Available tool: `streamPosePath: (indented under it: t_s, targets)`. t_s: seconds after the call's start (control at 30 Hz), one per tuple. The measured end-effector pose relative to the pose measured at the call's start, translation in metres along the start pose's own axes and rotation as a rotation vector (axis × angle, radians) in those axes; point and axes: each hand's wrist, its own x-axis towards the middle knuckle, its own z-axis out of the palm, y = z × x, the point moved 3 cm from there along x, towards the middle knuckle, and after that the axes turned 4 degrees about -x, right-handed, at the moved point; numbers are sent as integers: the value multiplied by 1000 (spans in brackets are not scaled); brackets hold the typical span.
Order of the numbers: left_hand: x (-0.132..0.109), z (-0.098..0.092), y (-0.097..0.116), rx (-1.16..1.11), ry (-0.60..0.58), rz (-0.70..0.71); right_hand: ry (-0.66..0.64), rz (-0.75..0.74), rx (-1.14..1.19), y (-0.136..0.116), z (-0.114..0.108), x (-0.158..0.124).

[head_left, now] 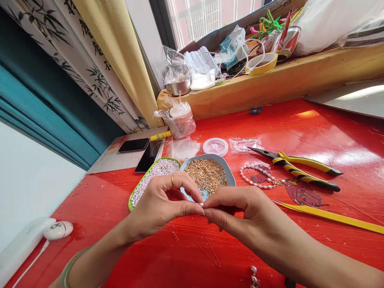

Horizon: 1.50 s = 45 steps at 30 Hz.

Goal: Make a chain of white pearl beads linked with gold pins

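Just in front of the bead trays, my two hands meet at the fingertips. My left hand [168, 200], with a ring on one finger, is closed in a pinch on a small white pearl bead [201, 204]. Thumb and forefinger of my right hand [243, 206] press together right beside that bead; anything between them is too small or hidden to make out. Behind my left hand lies a green tray of pearl beads [159, 170]. A blue-grey tray [230, 176] with gold beads sits behind the fingertips. A thin bent wire [213, 256] rests on the red table below my hands.
On the right lie needle-nose pliers [300, 164], yellow tweezers [330, 216] and a pearl bracelet [243, 174]. A phone [134, 145], a round plastic lid [215, 147] and a bagged cup [180, 120] stand behind the trays. Several strung pearls [254, 276] lie at the near edge.
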Motion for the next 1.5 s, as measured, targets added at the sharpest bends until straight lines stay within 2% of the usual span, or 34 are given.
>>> streamPosePath:
  t_s: [0.23,0.43,0.53,0.67,0.77,1.0,1.13,1.2,1.3,1.4,1.5]
  targets:
    - [0,-1,-1,31,-14,58,-8,24,47,1,1,1]
    - [0,-5,-5,16,30,107,-15,114,296,3,1,3]
    - [-1,-4,-5,28,34,96,-14,124,332,5,1,3]
    - [-2,-2,-3,74,24,107,-22,137,307,5,2,4]
    - [-2,-3,-1,121,39,121,-27,93,232,4,1,3]
    - [-4,-4,0,131,78,158,129,-78,81,4,-8,3]
    - [-4,-3,1,153,68,190,101,-42,100,3,-7,4]
    - [-2,-5,-1,227,89,202,116,-5,130,2,-8,4]
    - [5,-8,-11,538,78,223,187,29,196,2,-12,4]
    - [11,-7,-29,858,-88,258,266,10,251,2,-16,3]
    - [16,-5,-42,979,-191,260,322,-13,283,2,-19,4]
